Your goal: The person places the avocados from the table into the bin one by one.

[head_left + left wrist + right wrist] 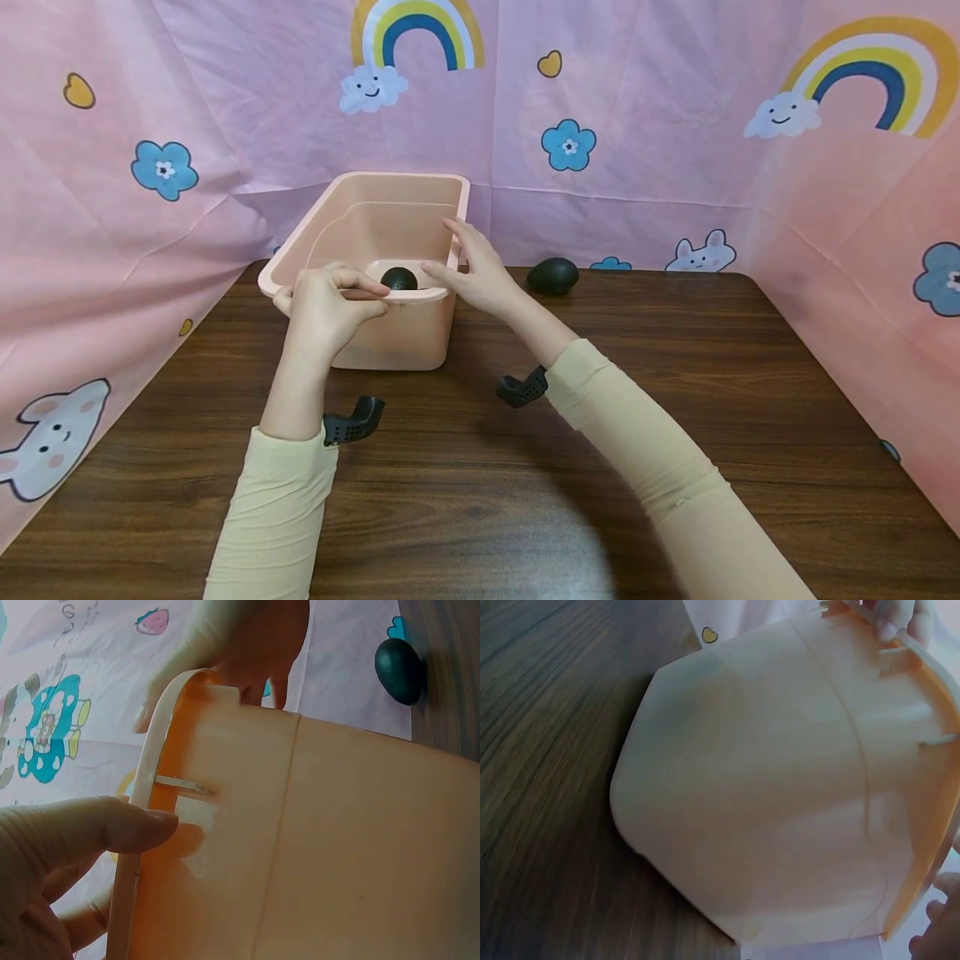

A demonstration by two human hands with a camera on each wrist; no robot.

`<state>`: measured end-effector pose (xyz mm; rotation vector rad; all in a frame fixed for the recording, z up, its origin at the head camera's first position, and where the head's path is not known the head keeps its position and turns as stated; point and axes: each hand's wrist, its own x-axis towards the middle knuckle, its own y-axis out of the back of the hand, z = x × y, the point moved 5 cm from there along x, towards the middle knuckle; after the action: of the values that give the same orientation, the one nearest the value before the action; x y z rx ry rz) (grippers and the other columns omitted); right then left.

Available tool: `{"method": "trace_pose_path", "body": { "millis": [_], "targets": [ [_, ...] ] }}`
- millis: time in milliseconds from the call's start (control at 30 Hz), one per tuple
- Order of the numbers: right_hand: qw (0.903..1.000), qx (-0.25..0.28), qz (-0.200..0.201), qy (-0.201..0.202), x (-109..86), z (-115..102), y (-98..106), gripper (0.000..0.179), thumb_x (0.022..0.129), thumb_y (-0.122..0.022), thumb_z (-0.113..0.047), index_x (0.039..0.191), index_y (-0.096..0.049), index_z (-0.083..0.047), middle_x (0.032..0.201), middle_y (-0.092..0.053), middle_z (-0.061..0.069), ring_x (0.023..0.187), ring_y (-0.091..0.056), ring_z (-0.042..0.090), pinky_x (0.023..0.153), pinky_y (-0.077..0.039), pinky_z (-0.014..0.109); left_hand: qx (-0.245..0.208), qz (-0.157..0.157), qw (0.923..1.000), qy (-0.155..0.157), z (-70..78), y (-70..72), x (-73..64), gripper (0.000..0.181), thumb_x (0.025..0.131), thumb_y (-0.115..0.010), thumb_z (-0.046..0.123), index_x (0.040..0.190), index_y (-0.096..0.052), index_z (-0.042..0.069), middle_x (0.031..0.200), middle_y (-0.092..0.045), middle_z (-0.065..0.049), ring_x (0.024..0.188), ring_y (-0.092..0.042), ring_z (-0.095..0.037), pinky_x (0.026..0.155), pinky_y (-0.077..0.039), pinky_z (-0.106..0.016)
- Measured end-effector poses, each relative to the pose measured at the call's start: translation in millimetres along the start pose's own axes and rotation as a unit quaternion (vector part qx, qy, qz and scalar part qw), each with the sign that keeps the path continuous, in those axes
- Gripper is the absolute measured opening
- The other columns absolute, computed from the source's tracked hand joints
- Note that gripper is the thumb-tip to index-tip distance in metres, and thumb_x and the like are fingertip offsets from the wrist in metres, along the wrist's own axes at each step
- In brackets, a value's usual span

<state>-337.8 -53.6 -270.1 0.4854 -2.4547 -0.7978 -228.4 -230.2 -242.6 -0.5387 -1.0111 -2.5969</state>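
A peach-coloured plastic bin [393, 333] stands upright on the table. My left hand [322, 312] pinches its near rim, and the left wrist view has the thumb [142, 825] lying on the outer side. At the right near corner is my right hand [480, 271], thumb over the bin's inside and loosely spread fingers by the right rim; firm contact is unclear. Inside, a dark rounded thing [399, 278], partly hidden by the rim, lies on the floor of the bin. A dark green avocado [552, 276] rests on the table behind and right of my right hand.
The dark wood table [600, 467] stretches forward and to the right. Pink patterned cloth [645, 125] hangs along its back and sides, close behind the bin and the avocado. Black wrist mounts [522, 387] stick out from both sleeves above the table.
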Motion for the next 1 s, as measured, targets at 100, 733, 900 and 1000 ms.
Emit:
{"method": "trace_pose_path", "body": {
  "millis": [100,733,900,1000],
  "targets": [
    [0.9999,-0.005,0.012,-0.010,-1.6,5.1,3.3,0.077,0.091,-0.059,-0.047,0.152,-0.025,-0.014,0.157,-0.022,0.008,0.144,-0.008,0.017,0.113,-0.009,0.044,-0.002,0.001,1.0000,0.002,-0.3,0.0,-0.6,0.018,0.067,-0.084,0.004,0.083,-0.078,0.008,0.092,-0.069,-0.007,0.105,-0.051,-0.024,0.094,-0.001,-0.055],
    [0.9933,-0.038,0.095,-0.054,-6.3,39.7,18.4,0.074,0.093,-0.057,-0.046,0.150,-0.028,-0.010,0.154,-0.028,0.009,0.140,-0.021,0.022,0.111,-0.012,0.050,-0.006,-0.001,1.0000,0.004,0.5,-0.2,-1.0,0.017,0.067,-0.083,0.003,0.083,-0.077,0.008,0.091,-0.069,-0.007,0.106,-0.050,-0.023,0.094,0.001,-0.056],
    [0.9898,-0.049,0.116,-0.066,-8.6,50.3,24.4,0.075,0.092,-0.057,-0.048,0.150,-0.027,-0.010,0.154,-0.028,0.009,0.141,-0.020,0.021,0.111,-0.012,0.049,-0.004,-0.001,1.0000,0.004,0.3,-0.1,-0.4,0.017,0.067,-0.083,0.004,0.083,-0.078,0.008,0.091,-0.068,-0.006,0.107,-0.049,-0.024,0.095,0.001,-0.056],
    [0.9878,-0.055,0.122,-0.079,-10.4,57.0,26.3,0.078,0.091,-0.058,-0.050,0.151,-0.027,-0.012,0.155,-0.027,0.007,0.141,-0.019,0.020,0.111,-0.011,0.049,-0.004,-0.002,1.0000,0.006,-0.1,0.0,-0.1,0.017,0.068,-0.083,0.004,0.083,-0.078,0.008,0.091,-0.068,-0.006,0.108,-0.048,-0.024,0.095,0.001,-0.056]
  ]
}}
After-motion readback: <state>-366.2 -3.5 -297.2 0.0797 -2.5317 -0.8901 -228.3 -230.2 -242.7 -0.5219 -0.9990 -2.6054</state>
